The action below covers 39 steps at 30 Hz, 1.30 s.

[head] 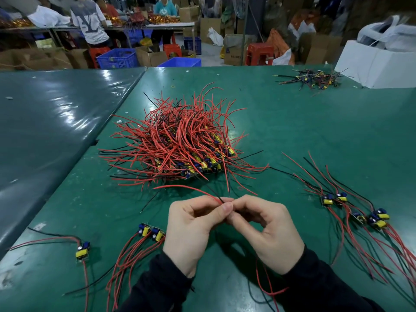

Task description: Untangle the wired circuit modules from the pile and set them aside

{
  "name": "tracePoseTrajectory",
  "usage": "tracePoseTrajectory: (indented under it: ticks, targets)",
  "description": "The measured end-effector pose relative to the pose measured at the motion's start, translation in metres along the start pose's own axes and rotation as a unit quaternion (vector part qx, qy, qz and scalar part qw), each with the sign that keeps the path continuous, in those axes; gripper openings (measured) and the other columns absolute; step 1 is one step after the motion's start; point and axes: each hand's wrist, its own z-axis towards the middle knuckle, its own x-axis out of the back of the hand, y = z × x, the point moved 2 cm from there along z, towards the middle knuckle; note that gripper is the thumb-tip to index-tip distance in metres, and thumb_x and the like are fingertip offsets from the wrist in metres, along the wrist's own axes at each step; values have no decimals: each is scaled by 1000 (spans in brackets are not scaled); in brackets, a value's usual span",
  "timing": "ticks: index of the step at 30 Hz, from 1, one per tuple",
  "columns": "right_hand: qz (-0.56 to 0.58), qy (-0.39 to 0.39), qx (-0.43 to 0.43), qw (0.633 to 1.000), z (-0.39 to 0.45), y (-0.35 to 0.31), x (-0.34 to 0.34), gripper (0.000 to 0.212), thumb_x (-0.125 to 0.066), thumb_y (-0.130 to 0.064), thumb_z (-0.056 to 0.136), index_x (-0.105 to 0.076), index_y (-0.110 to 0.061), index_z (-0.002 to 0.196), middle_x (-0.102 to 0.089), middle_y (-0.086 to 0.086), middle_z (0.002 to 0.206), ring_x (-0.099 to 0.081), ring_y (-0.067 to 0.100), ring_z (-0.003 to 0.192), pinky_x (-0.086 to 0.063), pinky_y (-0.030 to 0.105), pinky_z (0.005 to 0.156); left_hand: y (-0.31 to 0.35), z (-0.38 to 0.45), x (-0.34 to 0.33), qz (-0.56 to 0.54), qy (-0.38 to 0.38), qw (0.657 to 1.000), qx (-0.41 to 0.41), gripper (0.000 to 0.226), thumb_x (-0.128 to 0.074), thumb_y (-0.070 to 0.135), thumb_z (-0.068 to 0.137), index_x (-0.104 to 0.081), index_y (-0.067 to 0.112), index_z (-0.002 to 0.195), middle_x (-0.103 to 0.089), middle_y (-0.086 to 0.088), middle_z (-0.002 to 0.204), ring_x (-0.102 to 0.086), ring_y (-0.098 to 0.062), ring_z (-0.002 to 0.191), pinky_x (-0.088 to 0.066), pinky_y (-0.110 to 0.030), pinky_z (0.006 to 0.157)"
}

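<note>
A: Where does the sorting stand?

B: The big pile [180, 140] of red and black leads sits mid-frame on the green bench [292, 131], with the yellow and blue modules mostly along its lower right edge. Both hands meet just below it, at lower centre.

A: What are the hands doing?

B: The left hand [193, 230] and the right hand [267, 233] are curled, fingertips together, pinching a red wire [186, 188] and a thin black one where they cross. I judge they are teasing the two leads apart. Whatever module hangs on them I cannot see; it may be hidden behind the hands.

A: And the freed ones?

B: Parked in groups clear of the heap, probably so loose leads do not snag again. One single module [82, 251] lies at lower left, a pair of modules [152, 231] just left of the left wrist, and a cluster of modules [358, 210] at right with wires fanned toward the lower right corner. A smaller tangle [315, 78] lies at upper right beside a white box [369, 64].

A: Any writing?

B: Large pale letters on a grey shirt [89, 21] at upper left, looking like "LV". A cardboard carton [234, 52] at upper centre carries print too small to read
</note>
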Motion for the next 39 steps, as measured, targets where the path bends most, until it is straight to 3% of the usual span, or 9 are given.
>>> tracePoseTrajectory:
  ticks: [8, 11, 16, 26, 28, 31, 33, 35, 39]
  targets:
    - [3, 3, -8, 1000, -3, -4, -5, 11, -62, -17, 86, -64, -17, 75, -64, 3, 67, -60, 18, 61, -52, 34, 62, 15, 5, 7, -18, 69, 994, -80, 11, -69, 9, 65, -75, 2, 72, -75, -10, 85, -72, -25, 82, -56, -23, 69]
    - [17, -3, -15, 1000, -3, -5, -5, 12, -61, -19, 86, -63, -18, 75, -64, 5, 66, -59, 17, 59, -50, 27, 59, 22, 3, 8, 21, 70, 991, -111, 11, -70, 12, 67, -75, 3, 71, -75, -9, 84, -73, -24, 82, -56, -22, 67]
    - [23, -20, -15, 999, -5, -6, -8, 11, -62, -18, 87, -63, -19, 75, -64, 0, 66, -59, 10, 61, -49, 21, 63, 31, 9, 20, -9, 106, 986, -130, 11, -67, 11, 69, -71, 7, 60, -75, -12, 84, -72, -26, 82, -58, -26, 68]
    - [-1, -54, -24, 998, -6, -11, -11, 8, -66, -23, 82, -67, -28, 76, -65, -9, 68, -58, 3, 66, -44, 18, 64, 33, 13, 32, -39, 177, 967, -181, 12, -65, 14, 74, -76, 12, 69, -75, -4, 85, -72, -17, 73, -56, -23, 65]
    - [94, -43, -73, 992, -2, -11, -9, 9, -69, -20, 81, -68, -22, 73, -67, -5, 65, -57, 2, 60, -43, 14, 61, 30, 14, 29, -53, 148, 975, -157, 13, -64, 17, 75, -75, 12, 81, -75, -5, 95, -71, -18, 82, -56, -25, 71]
    - [210, 104, -160, 959, 5, -1, 5, 8, -70, -14, 79, -69, -14, 71, -71, 0, 65, -59, 1, 56, -43, 11, 51, 20, 12, 17, -59, 59, 995, -58, 37, -66, 27, 66, -69, 13, 100, -73, -10, 102, -70, -21, 94, -57, -27, 80]
    - [241, 161, -192, 938, 9, 3, 13, 2, -68, -16, 76, -70, -15, 76, -73, 2, 69, -63, 2, 60, -44, 13, 49, 11, 5, 4, -4, 7, 1000, 11, 37, -71, 31, 56, -73, 8, 85, -74, -16, 91, -71, -24, 86, -58, -28, 73]
    - [237, 167, -201, 936, 10, 3, 15, 10, -70, -23, 69, -72, -15, 77, -74, 4, 74, -65, 4, 64, -46, 15, 51, 3, -3, -8, 33, -43, 996, 73, 33, -73, 33, 53, -72, 5, 71, -72, -20, 80, -71, -24, 71, -58, -25, 62]
    - [207, 153, -195, 946, 8, -2, 13, 14, -72, -32, 63, -75, -20, 70, -74, 3, 73, -64, 3, 64, -44, 13, 50, -8, -11, -18, 36, -81, 984, 155, 23, -76, 19, 56, -70, 2, 70, -71, -20, 71, -70, -24, 60, -56, -23, 53]
